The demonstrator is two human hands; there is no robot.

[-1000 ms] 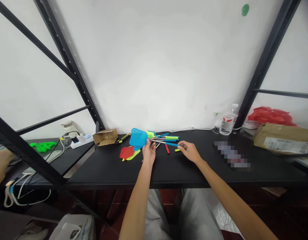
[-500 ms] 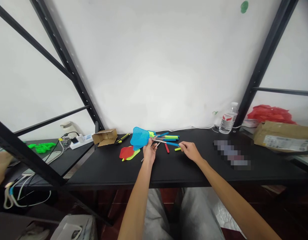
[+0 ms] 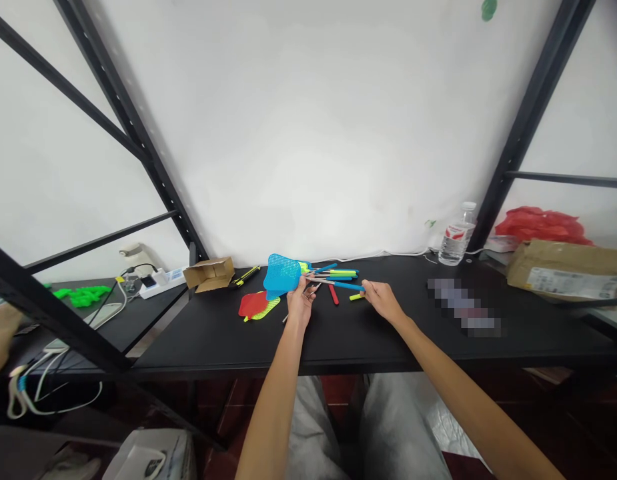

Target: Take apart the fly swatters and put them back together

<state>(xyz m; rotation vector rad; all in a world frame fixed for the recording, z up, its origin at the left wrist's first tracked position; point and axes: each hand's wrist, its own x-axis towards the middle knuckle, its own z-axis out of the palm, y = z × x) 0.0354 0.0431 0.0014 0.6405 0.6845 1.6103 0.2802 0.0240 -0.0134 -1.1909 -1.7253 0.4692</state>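
A blue fly swatter (image 3: pixel 282 273) is stretched between my two hands above the black table. My left hand (image 3: pixel 301 303) is closed around its thin metal shaft, just below the mesh head. With pinched fingers, my right hand (image 3: pixel 383 301) grips the end of its blue handle. Behind it lie more fly swatters, with blue handles and a yellow-green handle (image 3: pixel 343 273). A red swatter head (image 3: pixel 251 305) overlaps a yellow-green swatter head (image 3: pixel 271 309) left of my left hand. Between my hands lie a red handle (image 3: pixel 333 295) and another yellow-green handle (image 3: pixel 357 297), partly hidden.
An open cardboard box (image 3: pixel 208 275) and a black-and-yellow cutter-like tool (image 3: pixel 245 277) are at the left back. A water bottle (image 3: pixel 457 237) stands right, by a blurred object (image 3: pixel 463 307) and a larger carton (image 3: pixel 568 270). Another person's hand (image 3: pixel 1 337) shows at far left.
My right hand has moved slightly to the right with the handle end, and more shaft shows between my hands. My left hand has hardly moved.
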